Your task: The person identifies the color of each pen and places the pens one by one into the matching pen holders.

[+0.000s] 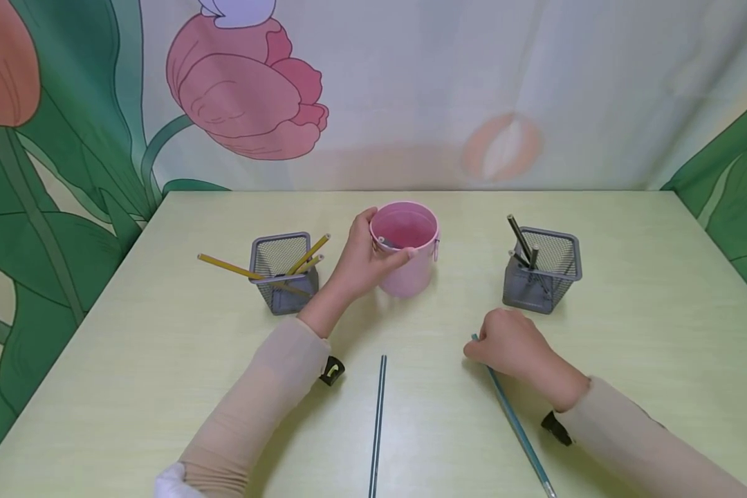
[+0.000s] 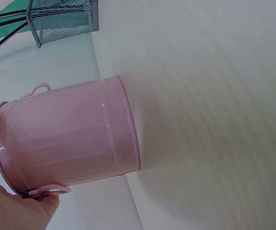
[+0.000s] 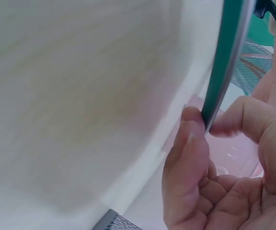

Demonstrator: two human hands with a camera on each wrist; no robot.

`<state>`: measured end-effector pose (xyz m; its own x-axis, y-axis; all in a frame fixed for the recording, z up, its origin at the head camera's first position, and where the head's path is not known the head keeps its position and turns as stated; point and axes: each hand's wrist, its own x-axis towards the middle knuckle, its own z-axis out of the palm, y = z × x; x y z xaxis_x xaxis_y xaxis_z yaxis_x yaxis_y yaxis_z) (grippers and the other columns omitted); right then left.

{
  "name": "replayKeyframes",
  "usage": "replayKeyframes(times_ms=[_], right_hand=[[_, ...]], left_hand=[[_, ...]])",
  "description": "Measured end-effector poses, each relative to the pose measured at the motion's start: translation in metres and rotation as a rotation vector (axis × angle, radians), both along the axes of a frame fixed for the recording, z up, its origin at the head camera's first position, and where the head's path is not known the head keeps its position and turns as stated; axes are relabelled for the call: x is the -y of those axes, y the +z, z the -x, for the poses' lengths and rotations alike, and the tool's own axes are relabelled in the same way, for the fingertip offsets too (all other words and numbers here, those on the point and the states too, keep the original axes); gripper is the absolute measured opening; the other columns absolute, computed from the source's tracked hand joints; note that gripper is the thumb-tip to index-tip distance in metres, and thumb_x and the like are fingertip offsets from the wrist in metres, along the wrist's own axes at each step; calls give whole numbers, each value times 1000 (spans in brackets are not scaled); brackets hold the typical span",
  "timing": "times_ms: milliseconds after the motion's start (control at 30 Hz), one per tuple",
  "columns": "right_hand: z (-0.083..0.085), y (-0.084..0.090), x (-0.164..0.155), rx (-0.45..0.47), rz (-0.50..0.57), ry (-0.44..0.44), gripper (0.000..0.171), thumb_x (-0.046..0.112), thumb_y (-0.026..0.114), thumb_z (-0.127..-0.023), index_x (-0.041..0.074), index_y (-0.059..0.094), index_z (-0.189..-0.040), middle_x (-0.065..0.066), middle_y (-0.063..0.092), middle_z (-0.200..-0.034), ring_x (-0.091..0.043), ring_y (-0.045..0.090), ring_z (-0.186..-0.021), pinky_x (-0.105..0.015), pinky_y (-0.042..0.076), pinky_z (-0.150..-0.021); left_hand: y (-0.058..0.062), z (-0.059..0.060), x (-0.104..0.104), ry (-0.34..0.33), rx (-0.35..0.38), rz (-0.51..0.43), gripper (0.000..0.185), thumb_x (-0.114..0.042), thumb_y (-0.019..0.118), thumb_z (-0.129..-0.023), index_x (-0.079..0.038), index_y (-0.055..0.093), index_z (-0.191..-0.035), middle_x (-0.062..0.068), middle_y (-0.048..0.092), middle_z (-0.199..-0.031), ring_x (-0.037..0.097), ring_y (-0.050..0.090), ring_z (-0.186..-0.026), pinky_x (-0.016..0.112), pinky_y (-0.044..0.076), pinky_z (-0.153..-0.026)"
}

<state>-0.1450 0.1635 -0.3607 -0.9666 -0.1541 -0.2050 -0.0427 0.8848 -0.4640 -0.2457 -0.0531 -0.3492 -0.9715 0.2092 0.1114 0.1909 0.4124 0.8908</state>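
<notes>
On the pale green worktop (image 1: 162,360), your left hand (image 1: 364,259) holds the pink bucket (image 1: 406,247) near the middle, a bit toward the back. Your fingers (image 1: 362,223) curl around its rim and side, with your thumb over the front edge. The bucket stands upright with its open top up, and there is a small grey thing inside that is too small to make out.

Your right hand (image 1: 512,344) rests low on the worktop, in front of the bucket and to its right. Its fingers (image 3: 189,143) pinch the blue-green pencil (image 1: 515,422) near its far end. The pencil lies almost flat. Its long line runs from your hand back toward you and a little to the right.

1 more dark pencil (image 1: 378,422) lies flat between your 2 arms, pointing straight away from you.

The left mesh cup (image 1: 283,271) holds yellow pencils (image 1: 236,268) that lean out to the left. The right mesh cup (image 1: 543,270) holds dark pencils (image 1: 518,235). Each cup stands near the bucket but apart from it, with bare worktop between.

The worktop's back edge meets a flower curtain (image 1: 249,90). The left and right sides have lots of bare worktop.
</notes>
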Motion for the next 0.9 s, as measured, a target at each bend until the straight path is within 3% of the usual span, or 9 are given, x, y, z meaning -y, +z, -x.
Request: replayKeyframes(times_ms=[133,367,900], right_hand=[[-3,4,1,-29,2,4,34,11,59,-71,16,36,-45,8,24,-46,-9,25,-46,-22,20,-45],[-6,13,2,-49,-21,1,15,13,63,-74,8,55,-61,1,48,-58,-15,44,-57,-25,33,-50],[-12,31,3,-100,36,29,9,7,63,-72,6,55,-69,-3,52,-66,-15,47,-59,-25,36,-51]], left_hand=[[1,0,1,-1,-7,1,91,-21,75,-81,2,16,-147,20,31,-145,29,40,-131,40,35,-110],[1,1,1,-2,-4,0,92,-21,76,-81,2,16,-147,20,31,-145,30,39,-132,41,35,-110],[1,0,0,-1,7,2,92,-21,76,-81,1,16,-147,19,32,-145,29,39,-132,41,35,-110]])
